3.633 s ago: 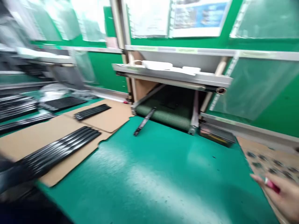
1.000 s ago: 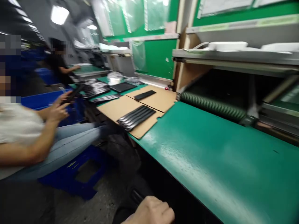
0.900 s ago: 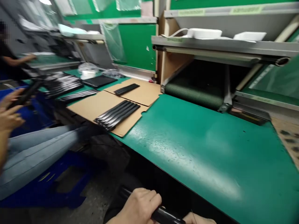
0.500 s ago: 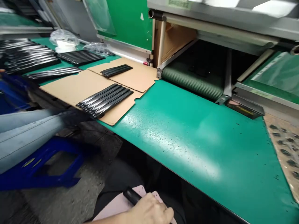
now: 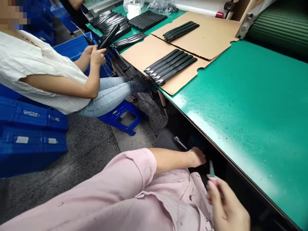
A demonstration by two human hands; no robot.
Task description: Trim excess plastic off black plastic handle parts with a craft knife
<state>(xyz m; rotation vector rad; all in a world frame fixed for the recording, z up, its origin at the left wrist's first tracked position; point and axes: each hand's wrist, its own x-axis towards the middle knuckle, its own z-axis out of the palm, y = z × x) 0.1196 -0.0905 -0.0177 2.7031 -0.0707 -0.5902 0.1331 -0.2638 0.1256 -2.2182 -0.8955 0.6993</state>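
Note:
My left hand (image 5: 197,156) reaches down under the edge of the green table (image 5: 243,96). Its fingers are lost in the dark there, so what it holds, if anything, is hidden. A thin metal piece (image 5: 180,143) shows just above the wrist. My right hand (image 5: 227,207) is at the bottom right, below the table edge, closed round a small pink and teal pen-like tool (image 5: 212,175) that points up. Several long black strips (image 5: 170,65) lie side by side on a cardboard sheet (image 5: 146,53) on the table, far from both hands.
A co-worker in a white top (image 5: 36,67) sits at the left, a hand (image 5: 96,56) holding a black strip (image 5: 108,36). Blue crates (image 5: 31,128) and a blue stool (image 5: 122,117) stand on the floor. More strips (image 5: 181,30) lie on a second cardboard. A ribbed conveyor roller (image 5: 281,25) is at top right.
The view has tipped down toward my lap and the floor. My left hand left my lap and now reaches under the table edge. My right hand with the pink tool came into view.

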